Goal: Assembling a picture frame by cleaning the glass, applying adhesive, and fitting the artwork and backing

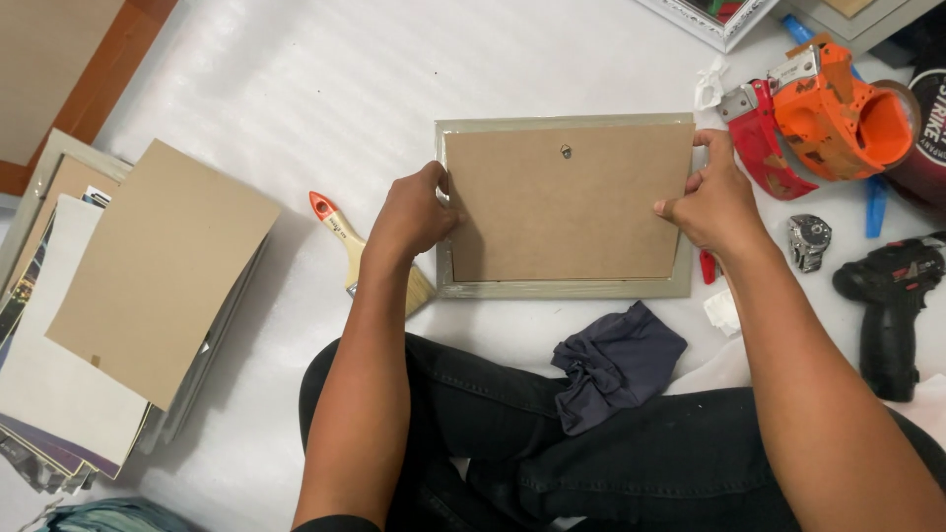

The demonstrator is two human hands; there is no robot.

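Note:
A grey-green picture frame [552, 289] lies face down on the white sheet in front of me. A brown backing board [567, 212] with a small metal hanger near its top fills the frame. My left hand [412, 215] grips the frame's left edge, with the thumb at the board's edge. On the right side, my right hand [714, 202] pinches the board and frame together. Both hands hold the frame flat.
A paintbrush [345, 241] lies left of the frame, its bristles under my left wrist. A dark cloth [616, 365] rests on my knee. A stack of boards and frames [148, 286] sits at the left. An orange tape dispenser [838, 113], a tape measure [810, 239] and a black drill [892, 305] lie at the right.

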